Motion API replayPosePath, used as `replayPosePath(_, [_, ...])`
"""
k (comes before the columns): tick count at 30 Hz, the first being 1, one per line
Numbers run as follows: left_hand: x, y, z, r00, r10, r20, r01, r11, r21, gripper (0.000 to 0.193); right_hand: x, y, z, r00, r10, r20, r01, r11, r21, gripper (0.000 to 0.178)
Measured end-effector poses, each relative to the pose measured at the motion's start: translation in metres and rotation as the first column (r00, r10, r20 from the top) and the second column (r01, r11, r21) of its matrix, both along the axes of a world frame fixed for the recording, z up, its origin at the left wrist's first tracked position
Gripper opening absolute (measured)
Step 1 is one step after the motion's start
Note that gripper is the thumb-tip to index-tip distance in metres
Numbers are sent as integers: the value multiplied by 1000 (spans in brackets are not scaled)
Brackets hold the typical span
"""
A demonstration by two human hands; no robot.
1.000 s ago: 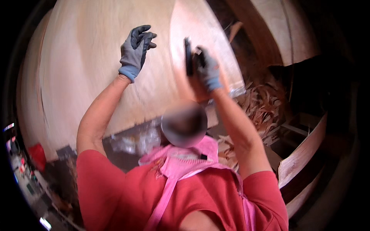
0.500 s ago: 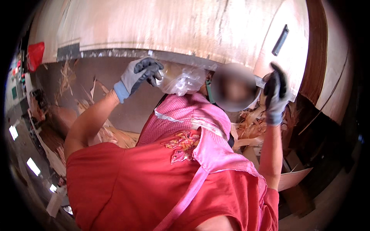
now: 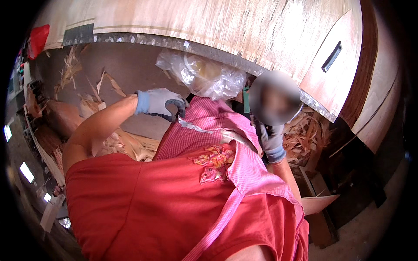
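My left hand (image 3: pixel 162 103), in a grey glove with dark fingertips and a blue cuff, is at the edge of the pink checked apron (image 3: pixel 204 111). Its thumb and fingers curl together on the end of a shiny, tape-like strip (image 3: pixel 196 127) that lies across the apron. My right hand (image 3: pixel 272 143), gloved alike, is low beside the apron's right side. A round blurred patch covers the area just above it, and its fingers are mostly hidden. Whether it holds anything does not show. A crumpled clear plastic bag (image 3: pixel 213 80) hangs below the table edge between the hands.
A pale wood sheet (image 3: pixel 196 26) covers the worktable ahead, above a dark edge (image 3: pixel 156 40). On it at the right lies a narrow black bar-shaped object (image 3: pixel 332 56). Wood veneer scraps (image 3: pixel 307 135) heap below. A red bag (image 3: pixel 38 41) hangs at far left.
My left hand has come down from beside the plastic bag to the strip on the apron. My right hand has moved left and down from the sheet's edge to beside the apron.
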State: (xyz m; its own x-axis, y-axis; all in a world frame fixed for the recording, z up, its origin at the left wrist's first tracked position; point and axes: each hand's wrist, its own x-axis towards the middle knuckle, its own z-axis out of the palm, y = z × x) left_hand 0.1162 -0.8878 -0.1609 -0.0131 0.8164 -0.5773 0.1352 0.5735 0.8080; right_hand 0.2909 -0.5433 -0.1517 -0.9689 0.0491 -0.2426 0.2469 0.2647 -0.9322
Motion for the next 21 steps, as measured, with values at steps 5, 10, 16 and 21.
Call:
replayPosePath(5, [5, 10, -19, 996, -55, 68, 55, 998, 11, 24, -7, -26, -5, 914, 402, 53, -405, 909, 96, 44])
replayPosePath(10, [13, 24, -27, 986, -38, 162, 32, 999, 39, 23, 71, -34, -54, 876, 428, 224, -392, 901, -187, 26])
replayPosePath(16, [25, 65, -13, 948, 9, 319, 64, 974, -217, 43, 98, -21, -64, 858, 438, 268, -424, 899, -113, 16])
replayPosePath(21, [23, 130, 12, 915, -223, 337, 309, 924, -227, 37, 141, -24, -65, 913, 322, 252, -288, 944, -163, 19])
